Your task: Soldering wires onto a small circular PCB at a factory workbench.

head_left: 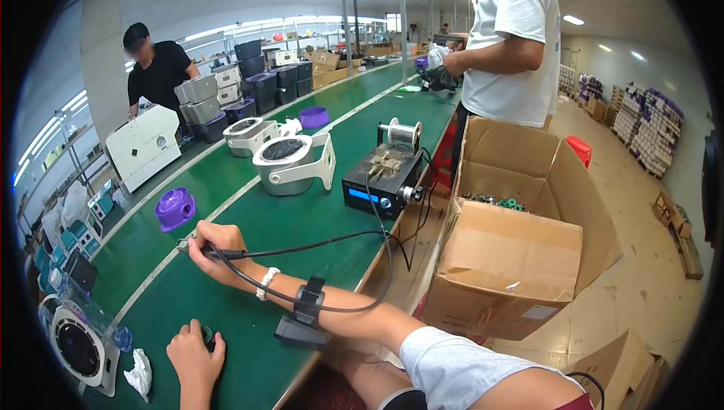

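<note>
My right hand [217, 253] reaches over the green bench and grips a soldering iron [226, 254] in closed fingers. Its black cable curves back to a black soldering station [379, 193] with a lit blue display. A spool of solder wire [404, 133] stands on a holder behind the station. Nearer the front edge, my left hand [194, 356] has its fingers curled at a small dark round part [207, 334], mostly hidden by thumb and fingers. Just beyond the right hand lies a purple plastic ring-shaped housing [175, 209]. The iron's tip is too small to make out.
White-and-grey housings with brackets [290, 165] sit mid-bench. An open cardboard box [513, 251] holding small parts stands right of the bench. Near left are a clear bottle [90, 308], crumpled tissue [139, 374] and a round-faced unit [79, 346]. Two co-workers [509, 48] [158, 70] stand beside the line.
</note>
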